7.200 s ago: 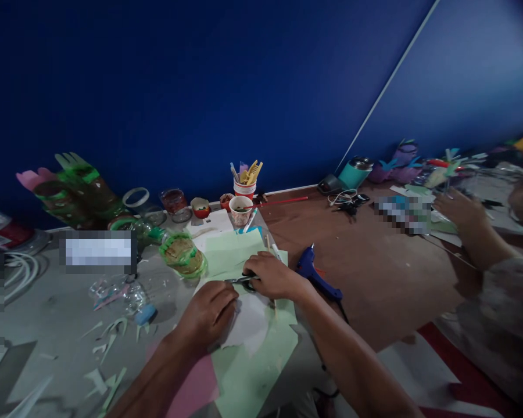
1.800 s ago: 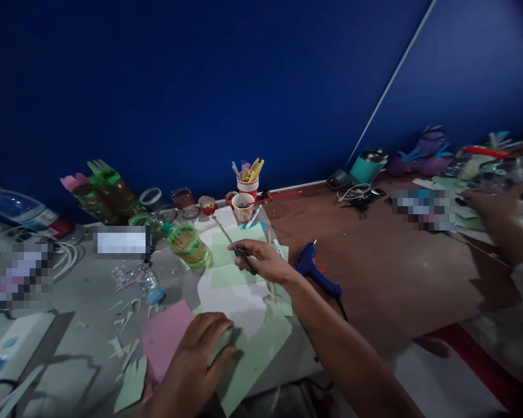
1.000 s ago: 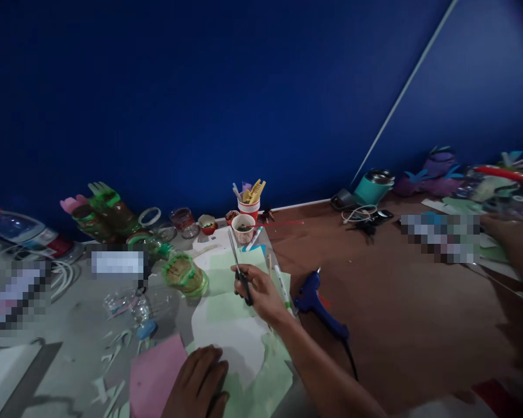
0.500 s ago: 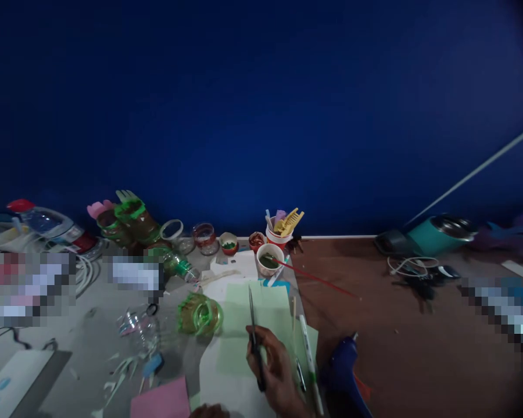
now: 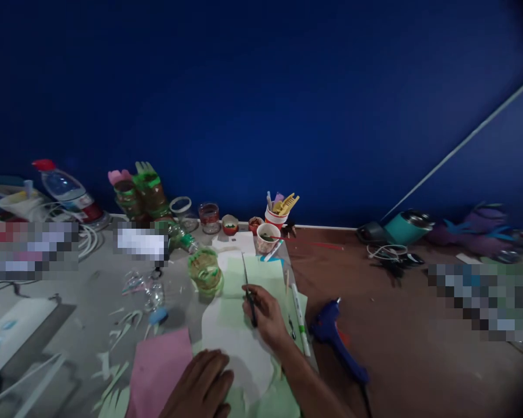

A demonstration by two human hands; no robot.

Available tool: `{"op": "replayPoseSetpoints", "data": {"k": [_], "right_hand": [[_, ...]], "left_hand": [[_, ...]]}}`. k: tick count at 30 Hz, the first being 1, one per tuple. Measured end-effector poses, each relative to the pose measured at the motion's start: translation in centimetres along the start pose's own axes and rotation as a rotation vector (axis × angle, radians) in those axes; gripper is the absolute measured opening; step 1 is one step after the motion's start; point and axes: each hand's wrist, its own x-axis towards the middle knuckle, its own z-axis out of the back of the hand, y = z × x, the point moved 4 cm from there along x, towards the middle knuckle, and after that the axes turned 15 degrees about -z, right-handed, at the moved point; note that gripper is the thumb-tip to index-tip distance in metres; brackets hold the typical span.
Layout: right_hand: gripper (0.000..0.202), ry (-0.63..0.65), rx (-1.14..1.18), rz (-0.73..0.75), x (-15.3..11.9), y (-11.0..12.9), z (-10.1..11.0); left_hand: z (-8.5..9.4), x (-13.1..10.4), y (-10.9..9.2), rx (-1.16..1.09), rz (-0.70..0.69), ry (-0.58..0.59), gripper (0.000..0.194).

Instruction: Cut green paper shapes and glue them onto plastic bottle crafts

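Note:
My right hand (image 5: 268, 319) is closed around the handles of a pair of dark scissors (image 5: 246, 276), whose narrow blades point away from me over a light green sheet of paper (image 5: 233, 276). Palm down at the bottom of the view, my left hand (image 5: 203, 380) has its fingers stretched out and grips nothing visible. It lies between a pink sheet of paper (image 5: 159, 363) and a white sheet (image 5: 226, 331). Left of the scissors stands a cut green plastic bottle base (image 5: 206, 273). More green paper (image 5: 272, 400) lies under my right forearm.
A blue glue gun (image 5: 337, 342) lies right of my forearm, beside a white marker (image 5: 300, 319). A paint cup (image 5: 268, 239) holds a red-handled brush. Paper scraps (image 5: 115, 400) and clear plastic pieces (image 5: 152, 293) lie left. A teal tumbler (image 5: 403, 227) lies on its side near the wall.
The view has tilted down and turned slightly, so the table appears higher. My left hand has come much further into view. The scissors stay in my right hand.

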Motion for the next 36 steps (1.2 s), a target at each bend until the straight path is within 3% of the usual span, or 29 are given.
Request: {"op": "replayPoseSetpoints", "data": {"k": [3, 9, 12, 16, 18, 21, 23, 24, 26, 27, 30, 32, 36], "right_hand": [[0.037, 0.014, 0.105, 0.000, 0.2, 0.6, 0.0], [0.033, 0.015, 0.217, 0.064, 0.6, 1.1, 0.2], [0.031, 0.037, 0.229, 0.075, 0.8, 1.0, 0.3], [0.032, 0.039, 0.201, 0.066, 1.3, 0.6, 0.3], [0.032, 0.028, 0.194, 0.058, 1.5, 0.5, 0.3], [0.031, 0.022, 0.200, 0.069, 1.5, 0.7, 0.4], [0.030, 0.022, 0.205, 0.071, 1.5, 0.9, 0.4], [0.029, 0.019, 0.206, 0.069, 1.5, 1.0, 0.5], [0.028, 0.015, 0.204, 0.062, 1.5, 1.1, 0.5], [0.028, 0.017, 0.202, 0.059, 1.5, 1.0, 0.4], [0.029, 0.033, 0.188, 0.056, 1.7, 0.9, 0.3], [0.029, 0.029, 0.181, 0.053, 1.7, 0.8, 0.4], [0.030, 0.029, 0.156, 0.045, 1.6, 0.8, 0.4]], "left_hand": [[1.1, 0.7, -0.4, -0.125, 0.048, -0.012, 0.032], [2.7, 1.6, -0.8, -0.391, 0.227, 0.220, 0.035], [4.5, 1.8, -1.1, -0.587, 0.381, 0.246, 0.035], [7.0, 1.6, -0.1, -0.930, 0.665, 0.020, 0.022], [8.2, 1.7, 1.8, -1.076, 0.774, -0.226, 0.020], [9.8, 1.9, 5.8, -1.253, 0.945, -0.706, 0.022], [10.5, 2.0, 7.4, -1.223, 0.977, -0.789, 0.027], [10.8, 1.8, 7.6, -1.086, 0.967, -0.754, 0.029], [11.0, 1.0, 6.4, -0.709, 0.853, -0.466, 0.029], [10.8, 0.4, 5.2, -0.529, 0.743, -0.310, 0.030], [9.7, -3.1, 0.5, -0.169, 0.359, -0.057, 0.035], [9.1, -6.1, -1.6, -0.063, 0.293, -0.023, 0.036], [9.2, -9.6, -2.8, 0.018, 0.443, -0.076, 0.030]]}}
